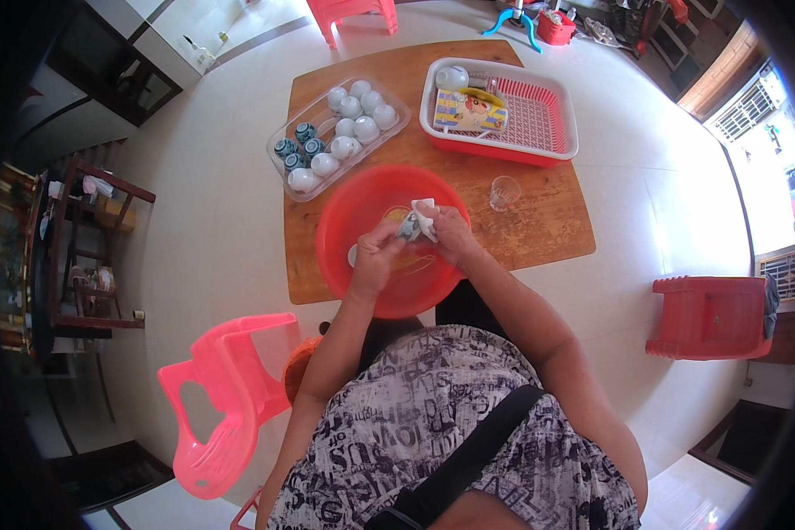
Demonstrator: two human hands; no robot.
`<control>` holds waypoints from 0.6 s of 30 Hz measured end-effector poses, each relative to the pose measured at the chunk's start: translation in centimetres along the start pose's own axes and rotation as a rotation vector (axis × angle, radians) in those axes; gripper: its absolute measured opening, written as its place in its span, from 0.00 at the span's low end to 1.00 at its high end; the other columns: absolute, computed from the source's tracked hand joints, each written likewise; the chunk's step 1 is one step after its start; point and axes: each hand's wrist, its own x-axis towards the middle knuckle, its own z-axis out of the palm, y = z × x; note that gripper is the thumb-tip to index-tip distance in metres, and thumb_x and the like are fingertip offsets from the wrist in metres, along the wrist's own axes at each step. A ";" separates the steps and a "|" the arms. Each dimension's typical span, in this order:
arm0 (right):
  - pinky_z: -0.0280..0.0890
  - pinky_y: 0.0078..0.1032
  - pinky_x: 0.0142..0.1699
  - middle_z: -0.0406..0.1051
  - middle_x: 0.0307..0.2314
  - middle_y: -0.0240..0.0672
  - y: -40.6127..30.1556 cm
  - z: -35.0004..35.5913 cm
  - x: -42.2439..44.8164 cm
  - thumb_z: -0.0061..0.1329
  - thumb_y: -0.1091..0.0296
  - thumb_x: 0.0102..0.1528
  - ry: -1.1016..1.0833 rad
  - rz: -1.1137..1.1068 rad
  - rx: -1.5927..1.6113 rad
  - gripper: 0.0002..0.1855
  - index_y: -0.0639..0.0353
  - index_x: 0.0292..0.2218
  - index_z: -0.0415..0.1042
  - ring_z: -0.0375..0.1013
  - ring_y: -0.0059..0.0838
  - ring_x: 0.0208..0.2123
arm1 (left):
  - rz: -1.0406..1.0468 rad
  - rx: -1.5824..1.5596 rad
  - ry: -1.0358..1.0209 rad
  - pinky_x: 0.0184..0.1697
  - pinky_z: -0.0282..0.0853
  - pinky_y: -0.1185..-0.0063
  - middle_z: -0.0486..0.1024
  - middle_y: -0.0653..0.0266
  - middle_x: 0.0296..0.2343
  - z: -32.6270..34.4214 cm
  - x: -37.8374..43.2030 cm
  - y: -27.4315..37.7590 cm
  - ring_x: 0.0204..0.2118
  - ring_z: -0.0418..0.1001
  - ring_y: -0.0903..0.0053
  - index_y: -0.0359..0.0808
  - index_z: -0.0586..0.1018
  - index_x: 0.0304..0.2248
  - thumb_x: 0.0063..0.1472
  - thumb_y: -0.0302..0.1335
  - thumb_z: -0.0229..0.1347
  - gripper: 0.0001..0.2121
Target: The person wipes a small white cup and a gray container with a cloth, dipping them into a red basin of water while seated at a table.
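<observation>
Over a red plastic basin, my left hand grips a small patterned cup by its side. My right hand pinches a white cloth against the cup's rim. Part of the cup is covered by the cloth and fingers. A white rounded thing shows inside the basin by my left hand, mostly hidden. Yellowish shapes low in the basin are partly covered by my hands and cannot be made out.
The basin stands on a worn wooden table. Behind it, a clear plastic tray holds several white and dark-patterned cups. A red-and-white draining basket holds a bowl and a printed item. A clear glass stands right. A pink plastic chair is left, a red stool right.
</observation>
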 end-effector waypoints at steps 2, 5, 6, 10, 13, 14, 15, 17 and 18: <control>0.66 0.20 0.31 0.71 0.24 0.34 -0.7 0.5 -0.5 0.52 0.64 0.50 0.013 0.076 0.052 0.14 0.65 0.33 0.70 0.71 0.20 0.26 | 0.000 -0.037 -0.003 0.32 0.65 0.86 0.69 0.66 0.30 -0.6 0.1 -0.4 0.31 0.69 0.80 0.28 0.75 0.34 0.52 0.13 0.47 0.10; 0.66 0.20 0.32 0.71 0.23 0.34 0.2 1.0 -0.6 0.52 0.64 0.50 0.017 -0.054 -0.182 0.13 0.66 0.32 0.70 0.71 0.19 0.26 | 0.044 0.153 -0.007 0.32 0.65 0.86 0.69 0.67 0.30 -1.6 0.2 -1.5 0.32 0.69 0.81 0.29 0.75 0.34 0.52 0.13 0.47 0.10; 0.66 0.19 0.32 0.71 0.24 0.34 0.5 1.1 -0.6 0.51 0.65 0.50 0.010 -0.261 -0.466 0.12 0.66 0.32 0.70 0.70 0.19 0.26 | 0.025 0.157 0.001 0.32 0.64 0.85 0.69 0.67 0.29 -1.1 0.2 -1.0 0.32 0.68 0.82 0.29 0.75 0.34 0.52 0.13 0.47 0.10; 0.66 0.18 0.32 0.71 0.25 0.33 0.3 1.6 -0.8 0.48 0.65 0.52 0.026 -0.197 -0.434 0.11 0.65 0.32 0.71 0.71 0.20 0.27 | -0.017 0.107 0.026 0.35 0.63 0.85 0.70 0.68 0.28 0.0 0.0 0.1 0.31 0.68 0.83 0.30 0.76 0.33 0.51 0.13 0.47 0.11; 0.66 0.18 0.31 0.72 0.25 0.33 -0.8 1.5 -1.3 0.47 0.64 0.53 0.046 -0.053 -0.165 0.12 0.66 0.31 0.71 0.71 0.21 0.27 | -0.012 0.119 -0.009 0.36 0.62 0.85 0.70 0.68 0.28 -0.3 -0.3 0.3 0.32 0.68 0.83 0.30 0.77 0.32 0.51 0.13 0.47 0.10; 0.66 0.18 0.31 0.72 0.26 0.33 -1.5 1.4 -1.5 0.47 0.64 0.53 0.054 0.054 -0.006 0.12 0.66 0.31 0.71 0.71 0.21 0.27 | -0.005 0.120 -0.004 0.36 0.62 0.85 0.70 0.68 0.28 -0.6 -0.3 0.1 0.32 0.68 0.83 0.30 0.77 0.32 0.51 0.13 0.47 0.10; 0.66 0.18 0.31 0.72 0.26 0.34 -2.1 1.5 -1.7 0.47 0.64 0.52 0.063 0.164 0.152 0.12 0.66 0.31 0.71 0.71 0.22 0.27 | 0.020 0.110 -0.036 0.38 0.64 0.84 0.71 0.67 0.31 -0.8 -0.3 -0.1 0.34 0.69 0.82 0.29 0.76 0.34 0.51 0.14 0.48 0.10; 0.66 0.19 0.31 0.72 0.26 0.34 -1.9 1.6 -1.6 0.47 0.64 0.53 0.064 0.156 0.103 0.13 0.67 0.32 0.71 0.72 0.23 0.28 | 0.049 0.100 -0.062 0.40 0.66 0.83 0.73 0.66 0.34 -1.1 -0.4 -0.4 0.37 0.71 0.80 0.28 0.76 0.36 0.52 0.15 0.48 0.11; 0.66 0.20 0.31 0.72 0.27 0.35 -1.7 1.5 -1.6 0.46 0.63 0.53 0.076 0.146 0.059 0.14 0.67 0.32 0.71 0.72 0.24 0.28 | 0.030 0.109 -0.037 0.38 0.64 0.84 0.71 0.67 0.31 -0.8 -0.4 -0.3 0.34 0.69 0.82 0.29 0.76 0.34 0.52 0.15 0.48 0.10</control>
